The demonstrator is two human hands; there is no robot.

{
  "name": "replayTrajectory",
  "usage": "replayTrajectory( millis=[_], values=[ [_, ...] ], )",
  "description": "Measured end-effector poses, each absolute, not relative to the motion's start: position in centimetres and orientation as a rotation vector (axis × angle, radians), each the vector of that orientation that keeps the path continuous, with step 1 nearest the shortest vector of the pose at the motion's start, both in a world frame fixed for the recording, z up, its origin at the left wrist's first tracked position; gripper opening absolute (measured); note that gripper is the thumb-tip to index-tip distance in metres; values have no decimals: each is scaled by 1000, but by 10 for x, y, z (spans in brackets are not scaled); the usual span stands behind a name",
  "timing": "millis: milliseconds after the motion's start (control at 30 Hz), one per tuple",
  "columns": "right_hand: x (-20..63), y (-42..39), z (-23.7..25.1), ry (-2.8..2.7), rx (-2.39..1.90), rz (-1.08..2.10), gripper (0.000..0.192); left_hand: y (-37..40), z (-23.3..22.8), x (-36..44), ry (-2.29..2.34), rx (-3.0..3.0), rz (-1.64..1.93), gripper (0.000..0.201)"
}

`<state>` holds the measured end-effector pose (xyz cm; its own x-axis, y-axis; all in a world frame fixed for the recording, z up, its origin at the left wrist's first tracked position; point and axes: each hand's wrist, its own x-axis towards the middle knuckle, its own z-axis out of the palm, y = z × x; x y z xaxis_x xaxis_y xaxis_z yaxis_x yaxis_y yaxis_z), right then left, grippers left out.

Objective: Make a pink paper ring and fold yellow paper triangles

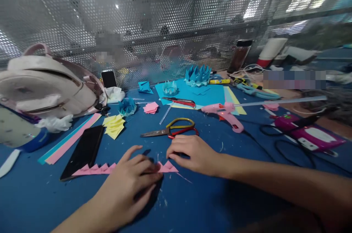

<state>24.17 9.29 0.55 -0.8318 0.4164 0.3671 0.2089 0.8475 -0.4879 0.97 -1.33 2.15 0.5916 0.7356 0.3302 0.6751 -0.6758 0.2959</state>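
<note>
A chain of folded pink paper triangles (96, 169) lies on the blue table (198, 203) in front of me. My left hand (132, 185) lies flat on its right part, fingers pressing the paper down. My right hand (192, 152) rests just to the right, its fingertips pinching the end pink triangle (168, 167). Scissors with yellow and red handles (173, 128) lie just beyond my right hand, blades pointing left.
A black phone (84, 151) lies left of the pink chain, beside paper strips (68, 138). Yellow folded pieces (114, 125), a pink glue gun (225, 112), blue paper crowns (197, 74) and a pink bag (46, 86) sit farther back. Black cables (286, 148) run on the right. A perforated metal wall (165, 16) closes the rear.
</note>
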Motion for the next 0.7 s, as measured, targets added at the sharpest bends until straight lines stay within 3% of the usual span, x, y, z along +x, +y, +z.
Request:
replayTrajectory(
  millis=[67,233,400,567,700],
  values=[
    [242,92,7,-2601,-473,598,11,-13,25,1,1213,2601,669,37],
    [243,92,6,-2689,-414,591,25,-6,26,-17,1439,2489,680,26],
    [244,92,8,-2634,-362,694,16,-2,22,-15,1563,2356,575,7],
    [245,91,11,-2472,-404,825,15,1,26,-8,1565,2340,553,11],
    [246,95,11,-2330,-473,887,27,8,31,-5,1596,2370,598,12]
  ],
)
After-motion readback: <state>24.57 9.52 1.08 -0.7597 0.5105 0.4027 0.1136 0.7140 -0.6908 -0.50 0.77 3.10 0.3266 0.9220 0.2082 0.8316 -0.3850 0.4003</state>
